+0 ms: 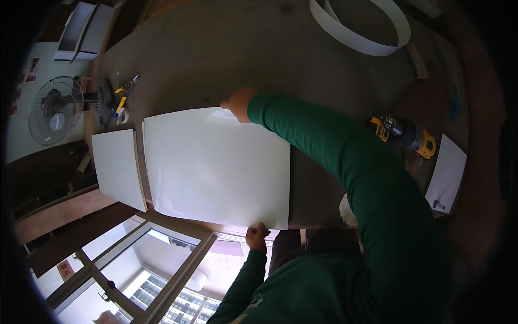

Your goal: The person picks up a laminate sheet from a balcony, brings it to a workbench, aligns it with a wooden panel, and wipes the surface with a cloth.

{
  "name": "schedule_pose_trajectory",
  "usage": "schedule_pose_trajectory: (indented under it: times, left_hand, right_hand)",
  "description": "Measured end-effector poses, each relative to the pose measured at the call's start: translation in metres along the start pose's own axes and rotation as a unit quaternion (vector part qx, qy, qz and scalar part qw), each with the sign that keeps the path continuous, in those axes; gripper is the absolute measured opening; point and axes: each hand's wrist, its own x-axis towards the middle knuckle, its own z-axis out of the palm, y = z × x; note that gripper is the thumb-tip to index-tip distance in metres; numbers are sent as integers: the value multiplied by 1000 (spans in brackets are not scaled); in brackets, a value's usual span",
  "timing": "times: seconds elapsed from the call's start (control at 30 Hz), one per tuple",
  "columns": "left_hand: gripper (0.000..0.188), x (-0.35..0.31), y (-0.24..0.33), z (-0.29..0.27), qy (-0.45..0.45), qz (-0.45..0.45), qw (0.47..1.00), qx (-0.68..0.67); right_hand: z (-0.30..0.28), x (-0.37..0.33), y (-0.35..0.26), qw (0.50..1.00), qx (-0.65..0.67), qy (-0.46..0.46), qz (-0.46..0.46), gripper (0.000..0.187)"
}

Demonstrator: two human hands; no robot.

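A large glossy white sheet [216, 162] lies flat on the brown worktable in front of me. My left hand [257, 237] is closed on its near edge, close to the right corner, with the thumb on top. Across the sheet, my right hand [240, 105] is closed at the far edge, its fingers pointing left. The undersides of both grips are hidden. Along the sheet's left side runs a thin pale edge, and beyond it lies a smaller white panel [116, 167].
A yellow-and-black cordless drill [402, 135] and a white panel with a hinge [448, 173] lie at right. A coiled white strip [359, 32] rests far right. A fan [56, 110], tape roll [123, 115] and yellow-handled tool [123, 101] are at left. A glazed window frame [145, 264] stands near left.
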Motion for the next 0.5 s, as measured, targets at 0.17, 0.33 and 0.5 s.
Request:
schedule_pose_trajectory:
  times: [0.17, 0.33, 0.5]
  left_hand:
    - [34, 3, -2, -1, -16, -12, 1000, -5]
    - [32, -1, 13, -5, -5, -53, 998, -20]
    - [30, 2, 11, -8, -4, -82, 997, -11]
  right_hand:
    - [38, 9, 4, 994, 37, 97, 42, 47]
    - [40, 6, -19, 983, 65, 151, 85, 27]
    - [36, 3, -18, 981, 81, 139, 107, 24]
